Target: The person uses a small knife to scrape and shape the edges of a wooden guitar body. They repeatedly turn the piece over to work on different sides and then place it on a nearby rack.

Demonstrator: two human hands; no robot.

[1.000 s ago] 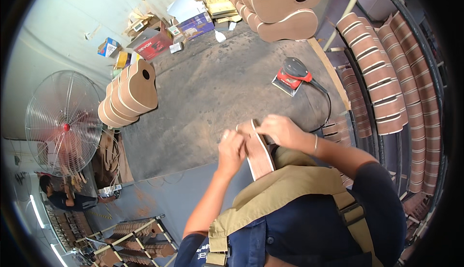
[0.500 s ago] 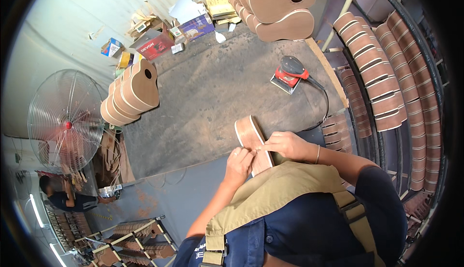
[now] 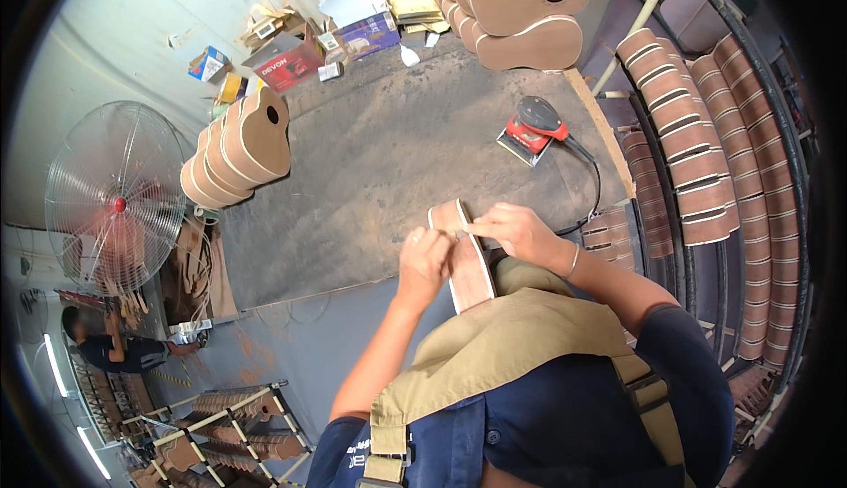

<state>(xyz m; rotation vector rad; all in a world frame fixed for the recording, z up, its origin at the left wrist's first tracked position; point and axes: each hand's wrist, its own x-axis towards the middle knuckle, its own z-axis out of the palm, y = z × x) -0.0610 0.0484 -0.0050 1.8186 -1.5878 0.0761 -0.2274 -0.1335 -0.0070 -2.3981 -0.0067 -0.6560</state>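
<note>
A small guitar-shaped wooden body [image 3: 469, 276] stands on edge in front of me, its brown side with pale edge bindings facing up. Its near end rests against my apron, its far end at the bench edge. My left hand [image 3: 425, 259] is closed in a pinch over the side's left edge, near the far end. From the right, my right hand [image 3: 519, 237] is also closed, fingertips meeting the left ones above the wood. Between the fingertips there is a small thin piece, too small to name.
On the dark workbench [image 3: 379, 153] lies a red and black corded sander [image 3: 532, 131]. Stacked instrument bodies [image 3: 243, 148] stand at left, more [image 3: 525, 42] at the far right. Boxes [image 3: 284, 63] line the wall. A fan [image 3: 119, 206] and a co-worker [image 3: 110, 342] are left; loaded racks [image 3: 684, 135] stand right.
Both hands have slid along the instrument's side, away from me toward its far end, still pinched together. The view has shifted slightly.
</note>
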